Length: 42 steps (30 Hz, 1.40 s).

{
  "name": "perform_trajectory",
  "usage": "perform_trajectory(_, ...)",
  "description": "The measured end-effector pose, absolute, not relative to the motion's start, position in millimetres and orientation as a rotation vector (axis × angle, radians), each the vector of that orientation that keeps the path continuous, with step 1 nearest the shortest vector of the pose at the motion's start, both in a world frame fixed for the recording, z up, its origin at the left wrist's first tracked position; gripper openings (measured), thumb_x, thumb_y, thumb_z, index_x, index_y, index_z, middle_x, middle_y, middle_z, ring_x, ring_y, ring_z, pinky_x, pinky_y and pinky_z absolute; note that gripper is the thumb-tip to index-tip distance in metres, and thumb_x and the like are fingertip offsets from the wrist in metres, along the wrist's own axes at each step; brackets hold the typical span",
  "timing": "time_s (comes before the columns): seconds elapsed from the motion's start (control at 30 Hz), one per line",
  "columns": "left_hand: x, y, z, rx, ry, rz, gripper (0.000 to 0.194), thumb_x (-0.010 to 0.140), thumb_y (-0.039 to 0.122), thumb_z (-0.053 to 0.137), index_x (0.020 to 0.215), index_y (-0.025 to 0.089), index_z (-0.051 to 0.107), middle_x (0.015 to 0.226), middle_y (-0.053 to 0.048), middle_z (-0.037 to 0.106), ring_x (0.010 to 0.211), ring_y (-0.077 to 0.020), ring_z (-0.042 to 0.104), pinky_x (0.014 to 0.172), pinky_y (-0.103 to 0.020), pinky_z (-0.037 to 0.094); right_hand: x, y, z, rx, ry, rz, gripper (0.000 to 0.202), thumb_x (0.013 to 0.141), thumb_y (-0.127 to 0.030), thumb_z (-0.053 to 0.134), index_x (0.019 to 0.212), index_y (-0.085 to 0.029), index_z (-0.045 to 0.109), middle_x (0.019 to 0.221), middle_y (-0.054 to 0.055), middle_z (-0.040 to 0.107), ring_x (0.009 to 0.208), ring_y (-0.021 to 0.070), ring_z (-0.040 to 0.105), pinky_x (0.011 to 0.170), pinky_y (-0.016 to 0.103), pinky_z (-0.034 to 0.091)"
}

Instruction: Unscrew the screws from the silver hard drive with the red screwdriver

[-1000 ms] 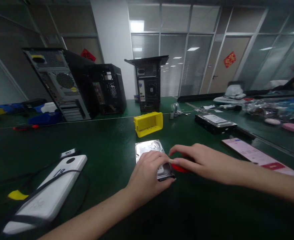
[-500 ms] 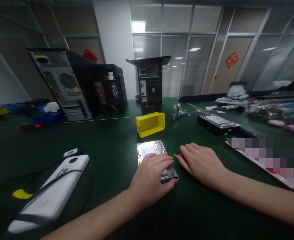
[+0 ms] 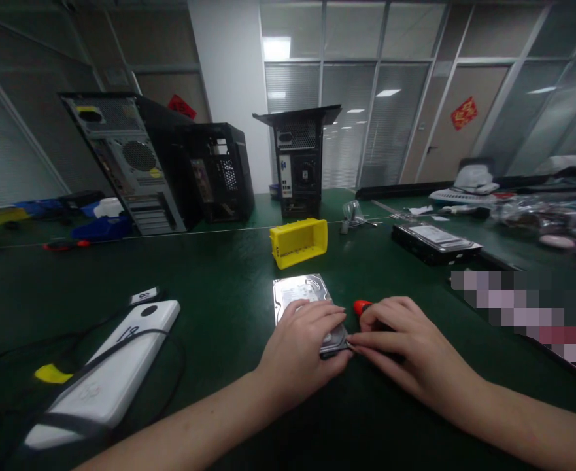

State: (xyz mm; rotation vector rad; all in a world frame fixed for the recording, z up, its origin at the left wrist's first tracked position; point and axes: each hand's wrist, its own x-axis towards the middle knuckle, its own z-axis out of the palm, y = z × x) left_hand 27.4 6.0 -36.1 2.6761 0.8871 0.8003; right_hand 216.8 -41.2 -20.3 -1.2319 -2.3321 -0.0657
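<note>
A silver hard drive lies flat on the green table, its label side up. My left hand grips it, fingers across the top and thumb along the near edge, covering much of its middle. At the drive's near right corner, the thumb and forefinger of my right hand are pinched together; anything tiny between the tips is too small to make out. Curled in that same hand is a red-and-black screwdriver, of which only the handle end shows. Just beyond the drive, a yellow plastic bin rests on its side.
Another hard drive sits to the right on a dark stack. A white power bank-like block with a black cable lies left. Computer cases stand at the back. A clear plastic bag is behind the bin.
My right hand has moved nearer and turned, bringing its thumb and forefinger to the drive's corner. More of the red handle end shows. My left hand stays on the drive.
</note>
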Motion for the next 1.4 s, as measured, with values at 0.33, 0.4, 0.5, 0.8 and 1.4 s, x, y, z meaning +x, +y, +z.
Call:
perform_trajectory(0.33, 26.9, 6.7, -35.5, 2.668, 0.869, 0.794, 0.038, 0.078, 0.028, 0.063, 0.115, 0.021, 0.057, 0.118, -0.003, 0.061, 0.112, -0.0202, 0.051, 0.099, -0.038, 0.035, 217.4, -37.5, -14.5, -1.189, -2.404, 0.142, 0.019, 0.087, -0.016, 0.047, 0.09, -0.022, 0.065, 0.092, 0.005, 0.061, 0.087, 0.0172, 0.054, 0.076, 0.033, 0.041)
perform_trajectory(0.4, 26.6, 6.9, -36.2, 2.662, 0.875, 0.792, 0.039, 0.078, 0.028, 0.064, 0.115, 0.021, 0.057, 0.118, -0.003, 0.061, 0.113, -0.0203, 0.051, 0.099, -0.038, 0.035, 219.4, -35.3, -14.8, -1.19, -2.438, 0.183, 0.019, 0.088, -0.017, 0.045, 0.09, -0.021, 0.064, 0.093, 0.006, 0.06, 0.087, 0.0172, 0.053, 0.075, 0.033, 0.042)
perform_trajectory(0.5, 26.2, 6.9, -37.0, 2.656, 0.888, 0.793, 0.039, 0.077, 0.029, 0.064, 0.115, 0.021, 0.058, 0.118, -0.003, 0.061, 0.113, -0.0208, 0.051, 0.099, -0.039, 0.034, 221.9, -30.7, -15.4, -1.155, -2.485, 0.18, 0.021, 0.089, -0.019, 0.042, 0.093, -0.02, 0.063, 0.096, 0.007, 0.058, 0.087, 0.0178, 0.053, 0.074, 0.033, 0.044)
perform_trajectory(0.8, 26.4, 7.7, -38.4, 2.645, 0.857, 0.803, 0.037, 0.077, 0.025, 0.063, 0.113, 0.02, 0.058, 0.116, -0.004, 0.061, 0.111, -0.021, 0.051, 0.099, -0.038, 0.035, 219.9, -32.2, -5.3, -1.131, -2.478, 0.355, 0.02, 0.089, -0.017, 0.043, 0.093, -0.02, 0.063, 0.096, 0.005, 0.055, 0.09, 0.0146, 0.052, 0.077, 0.028, 0.045)
perform_trajectory(1.4, 27.0, 8.6, -38.4, 2.672, 0.881, 0.756, 0.038, 0.079, 0.03, 0.062, 0.115, 0.02, 0.058, 0.119, -0.003, 0.059, 0.113, -0.0205, 0.049, 0.1, -0.038, 0.034, 229.3, -21.4, -5.2, -1.118, -2.586, 0.183, 0.019, 0.089, -0.026, 0.046, 0.094, -0.025, 0.065, 0.097, 0.003, 0.057, 0.093, 0.0178, 0.049, 0.078, 0.033, 0.037)
